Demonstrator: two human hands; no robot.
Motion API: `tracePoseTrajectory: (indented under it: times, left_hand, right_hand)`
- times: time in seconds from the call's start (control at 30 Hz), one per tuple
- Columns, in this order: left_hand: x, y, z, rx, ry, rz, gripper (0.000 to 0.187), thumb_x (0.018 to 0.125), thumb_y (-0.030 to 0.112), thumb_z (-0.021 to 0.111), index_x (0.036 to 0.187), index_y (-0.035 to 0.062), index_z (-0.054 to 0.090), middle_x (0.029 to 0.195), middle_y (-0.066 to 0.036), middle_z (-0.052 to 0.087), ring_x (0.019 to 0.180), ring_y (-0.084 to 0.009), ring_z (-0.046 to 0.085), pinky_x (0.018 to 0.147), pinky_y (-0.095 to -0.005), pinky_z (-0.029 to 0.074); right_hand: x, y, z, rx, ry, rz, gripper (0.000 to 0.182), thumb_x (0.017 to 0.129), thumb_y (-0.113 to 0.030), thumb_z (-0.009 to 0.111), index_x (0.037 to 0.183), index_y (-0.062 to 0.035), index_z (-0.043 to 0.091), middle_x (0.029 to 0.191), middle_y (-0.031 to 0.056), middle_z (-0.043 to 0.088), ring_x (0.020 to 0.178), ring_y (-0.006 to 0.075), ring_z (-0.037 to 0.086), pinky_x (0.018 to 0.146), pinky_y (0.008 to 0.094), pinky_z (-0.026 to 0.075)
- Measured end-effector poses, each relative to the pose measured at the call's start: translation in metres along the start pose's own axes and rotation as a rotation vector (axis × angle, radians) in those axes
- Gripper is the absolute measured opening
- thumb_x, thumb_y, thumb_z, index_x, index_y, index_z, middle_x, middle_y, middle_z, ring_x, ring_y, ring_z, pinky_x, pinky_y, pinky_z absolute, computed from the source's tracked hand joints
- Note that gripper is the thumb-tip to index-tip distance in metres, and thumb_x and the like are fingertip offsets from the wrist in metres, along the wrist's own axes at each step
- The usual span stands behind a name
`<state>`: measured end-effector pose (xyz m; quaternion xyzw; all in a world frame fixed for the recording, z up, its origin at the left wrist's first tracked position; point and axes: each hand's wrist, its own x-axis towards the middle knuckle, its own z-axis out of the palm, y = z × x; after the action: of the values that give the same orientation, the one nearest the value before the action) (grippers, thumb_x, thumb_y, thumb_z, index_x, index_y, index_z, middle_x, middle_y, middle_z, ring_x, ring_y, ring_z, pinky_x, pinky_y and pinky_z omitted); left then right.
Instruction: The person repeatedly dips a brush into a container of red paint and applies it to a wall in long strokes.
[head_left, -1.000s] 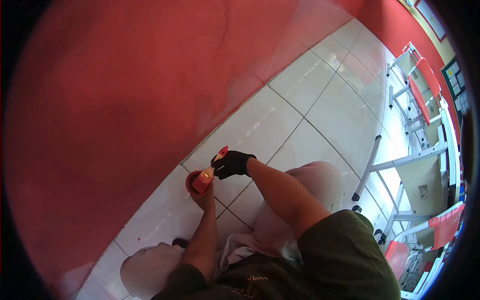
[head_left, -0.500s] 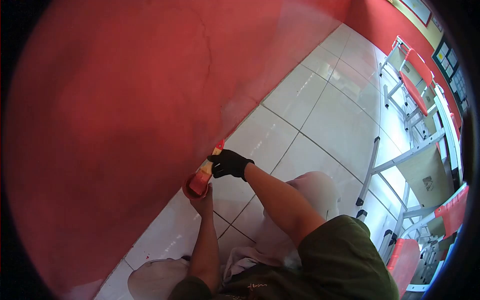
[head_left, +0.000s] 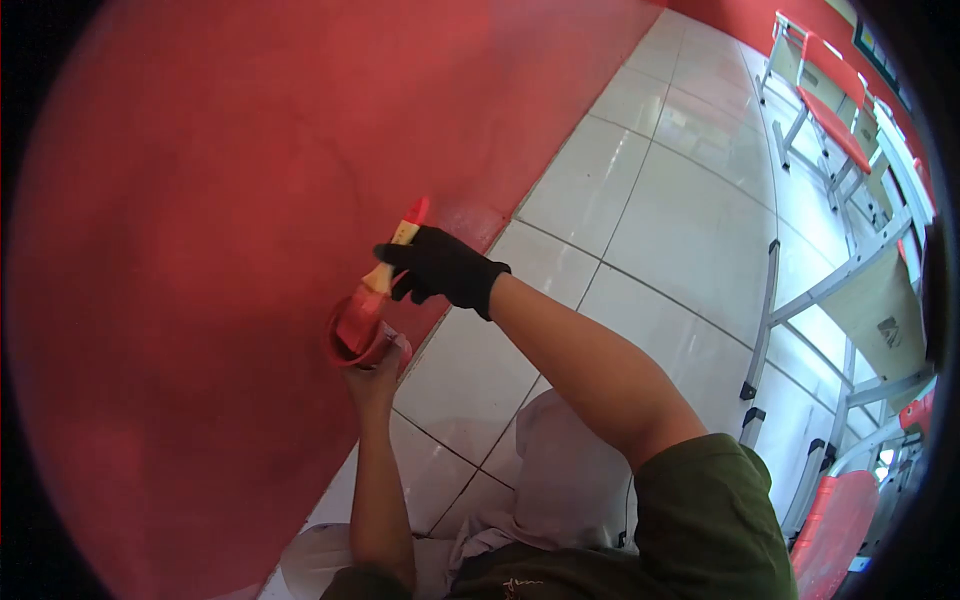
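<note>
A paintbrush (head_left: 379,278) with a pale wooden handle and a red tip is gripped by my right hand (head_left: 445,267), which wears a black glove. Its bristles, coated in red paint, dip into the mouth of a small red paint pot (head_left: 334,345). Bare, my left hand (head_left: 378,375) holds this pot from below and its right side; part of the fingers is hidden behind it. Both hands are in front of the red wall (head_left: 240,250), close to its lower edge.
White floor tiles (head_left: 690,220) run along the foot of the wall. At the right stand chairs with red seats (head_left: 833,127) and grey metal frames, and a desk leg (head_left: 762,320) rests on the floor. My bent knees (head_left: 570,470) are below my arms.
Both hands, with the paintbrush and pot, have moved up and slightly left in view. The brush remains in the pot. The camera view has shifted, and the chairs sit differently in it.
</note>
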<state>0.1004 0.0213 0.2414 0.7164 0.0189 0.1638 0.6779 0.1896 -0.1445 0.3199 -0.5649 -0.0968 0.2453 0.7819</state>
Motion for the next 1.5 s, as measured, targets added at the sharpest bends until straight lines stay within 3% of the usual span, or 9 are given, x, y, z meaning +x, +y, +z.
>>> tracePoseTrajectory:
  times: [0.47, 0.53, 0.67, 0.73, 1.0, 1.1, 1.2, 1.4, 1.5]
  left_hand:
    - [0.026, 0.054, 0.045, 0.087, -0.017, -0.094, 0.035, 0.072, 0.007, 0.073, 0.102, 0.004, 0.055, 0.091, -0.004, 0.06, 0.08, -0.0113, 0.058, 0.068, -0.0257, 0.049]
    - [0.029, 0.054, 0.04, 0.09, -0.09, -0.129, 0.053, 0.073, 0.006, 0.072, 0.119, 0.003, 0.045, 0.107, -0.005, 0.054, 0.096, -0.0162, 0.055, 0.082, -0.0323, 0.048]
    - [0.03, 0.079, 0.04, 0.17, -0.117, -0.233, 0.054, 0.074, 0.005, 0.07, 0.12, 0.0023, 0.043, 0.108, -0.007, 0.054, 0.097, -0.0162, 0.055, 0.082, -0.031, 0.049]
    - [0.026, 0.086, 0.038, 0.1, -0.079, -0.093, 0.034, 0.072, 0.005, 0.073, 0.101, 0.0033, 0.055, 0.091, -0.004, 0.059, 0.082, -0.0111, 0.057, 0.068, -0.0256, 0.049]
    - [-0.017, 0.062, -0.055, 0.215, -0.22, -0.268, 0.052, 0.066, 0.002, 0.075, 0.112, 0.0034, 0.05, 0.104, -0.006, 0.056, 0.093, -0.0147, 0.055, 0.079, -0.0289, 0.048]
    - [-0.046, 0.053, -0.076, 0.366, -0.168, -0.287, 0.06, 0.063, 0.001, 0.077, 0.116, 0.0033, 0.048, 0.111, -0.007, 0.054, 0.099, -0.0163, 0.054, 0.082, -0.0302, 0.047]
    - [-0.064, 0.06, -0.069, 0.411, -0.077, -0.277, 0.063, 0.062, 0.001, 0.078, 0.117, 0.0031, 0.047, 0.115, -0.008, 0.053, 0.101, -0.0167, 0.053, 0.083, -0.0306, 0.046]
    - [-0.089, 0.047, -0.079, 0.422, 0.058, -0.475, 0.064, 0.062, 0.002, 0.079, 0.117, 0.0021, 0.047, 0.115, -0.008, 0.053, 0.101, -0.0168, 0.053, 0.083, -0.0292, 0.047]
    - [-0.104, 0.027, -0.106, 0.425, 0.047, -0.474, 0.063, 0.063, 0.001, 0.078, 0.117, 0.0015, 0.047, 0.114, -0.008, 0.053, 0.099, -0.0164, 0.054, 0.082, -0.0288, 0.047]
  right_hand:
    - [0.001, -0.023, -0.044, 0.262, -0.004, -0.096, 0.025, 0.084, -0.027, 0.061, 0.089, -0.0025, 0.057, 0.074, 0.0075, 0.06, 0.06, 0.0143, 0.059, 0.052, 0.0269, 0.049]
    - [0.015, -0.018, -0.053, 0.534, -0.063, -0.155, 0.023, 0.086, -0.025, 0.059, 0.094, -0.0042, 0.056, 0.078, 0.0087, 0.061, 0.064, 0.0158, 0.059, 0.057, 0.0278, 0.049]
    - [0.043, -0.025, -0.108, 0.846, -0.044, -0.293, 0.018, 0.087, -0.021, 0.058, 0.097, -0.0069, 0.054, 0.084, 0.0112, 0.059, 0.075, 0.0197, 0.059, 0.062, 0.0295, 0.049]
    - [0.041, -0.035, -0.136, 0.658, 0.246, -0.406, 0.017, 0.087, -0.02, 0.057, 0.093, -0.0051, 0.053, 0.079, 0.0102, 0.057, 0.071, 0.0205, 0.058, 0.06, 0.0298, 0.049]
    - [0.077, 0.004, -0.219, 0.823, 0.908, -0.518, 0.019, 0.085, -0.02, 0.058, 0.089, -0.002, 0.052, 0.079, 0.0093, 0.058, 0.063, 0.0179, 0.059, 0.057, 0.0298, 0.05]
    - [0.096, 0.019, -0.232, 0.434, 1.168, -0.517, 0.027, 0.079, -0.018, 0.062, 0.099, -0.0025, 0.053, 0.089, 0.0083, 0.058, 0.076, 0.0186, 0.06, 0.055, 0.0312, 0.051]
    - [0.102, 0.002, -0.217, 0.668, 1.08, -0.699, 0.027, 0.077, -0.015, 0.065, 0.097, -0.002, 0.054, 0.091, 0.0085, 0.058, 0.081, 0.0192, 0.06, 0.059, 0.0314, 0.052]
    - [0.081, -0.067, -0.194, 0.432, 0.809, -1.034, 0.021, 0.079, -0.017, 0.062, 0.091, -0.0021, 0.055, 0.084, 0.0088, 0.06, 0.071, 0.0214, 0.061, 0.059, 0.0323, 0.053]
    - [0.088, -0.041, -0.233, 0.206, 1.07, -0.948, 0.016, 0.082, -0.016, 0.059, 0.09, -0.0028, 0.055, 0.08, 0.0094, 0.06, 0.067, 0.0214, 0.062, 0.056, 0.0321, 0.052]
